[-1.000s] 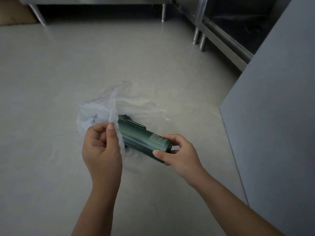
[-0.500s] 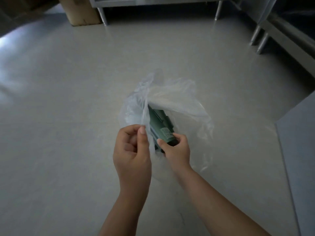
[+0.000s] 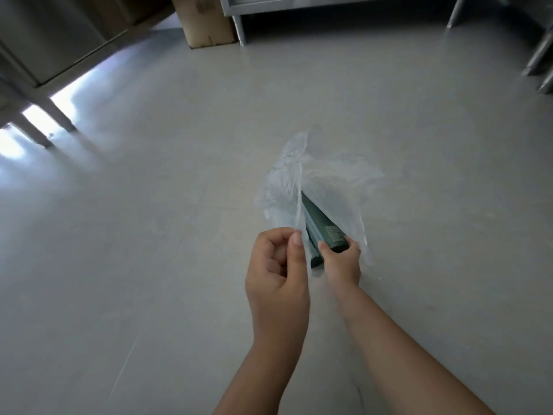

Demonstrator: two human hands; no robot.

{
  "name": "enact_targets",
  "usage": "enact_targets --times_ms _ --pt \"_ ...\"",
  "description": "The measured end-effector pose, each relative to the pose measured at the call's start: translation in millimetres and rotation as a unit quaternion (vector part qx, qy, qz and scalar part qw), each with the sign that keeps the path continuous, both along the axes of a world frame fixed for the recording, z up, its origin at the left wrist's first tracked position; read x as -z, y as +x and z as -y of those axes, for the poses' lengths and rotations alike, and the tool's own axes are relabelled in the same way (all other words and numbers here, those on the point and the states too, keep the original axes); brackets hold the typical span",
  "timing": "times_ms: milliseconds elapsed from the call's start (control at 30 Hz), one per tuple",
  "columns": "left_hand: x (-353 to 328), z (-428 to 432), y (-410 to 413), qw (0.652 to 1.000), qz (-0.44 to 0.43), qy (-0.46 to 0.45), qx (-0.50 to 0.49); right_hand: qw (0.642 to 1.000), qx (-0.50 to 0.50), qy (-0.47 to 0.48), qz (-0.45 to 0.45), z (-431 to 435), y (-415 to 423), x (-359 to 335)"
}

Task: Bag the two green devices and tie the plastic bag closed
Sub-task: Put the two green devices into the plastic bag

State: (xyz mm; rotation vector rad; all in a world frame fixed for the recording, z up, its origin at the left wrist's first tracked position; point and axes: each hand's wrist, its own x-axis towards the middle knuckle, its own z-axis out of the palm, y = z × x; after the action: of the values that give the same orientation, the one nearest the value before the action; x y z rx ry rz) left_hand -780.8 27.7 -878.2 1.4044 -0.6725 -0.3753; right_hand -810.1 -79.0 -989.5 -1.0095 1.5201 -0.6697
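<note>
Now, versus half a second back, we see the plastic bag [image 3: 329,181] mouth narrower, its film folded closer over the green device [image 3: 321,226]. The device lies inside the bag, near end at the opening. Left hand [image 3: 278,265] pinches the bag's edge between thumb and forefinger; right hand [image 3: 341,262] curls round the device's near end. We count one bag, two hands and one sure device. A second green strip lies beside it; we can't tell if it's separate.
</note>
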Motion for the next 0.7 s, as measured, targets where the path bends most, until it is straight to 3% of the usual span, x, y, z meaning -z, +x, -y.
enact_targets --times_ms 200,300,467,700 --pt "1.9 0.1 -1.2 1.000 -0.014 -0.006 0.000 0.995 -0.066 -0.018 -0.078 -1.5 5.9 28.9" --pt "3.1 -0.7 -2.1 1.000 -0.013 -0.014 -0.005 0.989 -0.118 -0.001 -0.084 -10.5 -3.8 4.6" --pt "5.9 0.3 -2.8 1.000 -0.012 -0.016 -0.008 0.978 -0.205 -0.020 -0.004 -31.6 -13.6 -30.4" --pt "9.8 -0.2 1.0 1.000 -0.012 -0.017 -0.017 0.961 -0.255 -0.056 0.096 -49.5 -39.9 -79.3"
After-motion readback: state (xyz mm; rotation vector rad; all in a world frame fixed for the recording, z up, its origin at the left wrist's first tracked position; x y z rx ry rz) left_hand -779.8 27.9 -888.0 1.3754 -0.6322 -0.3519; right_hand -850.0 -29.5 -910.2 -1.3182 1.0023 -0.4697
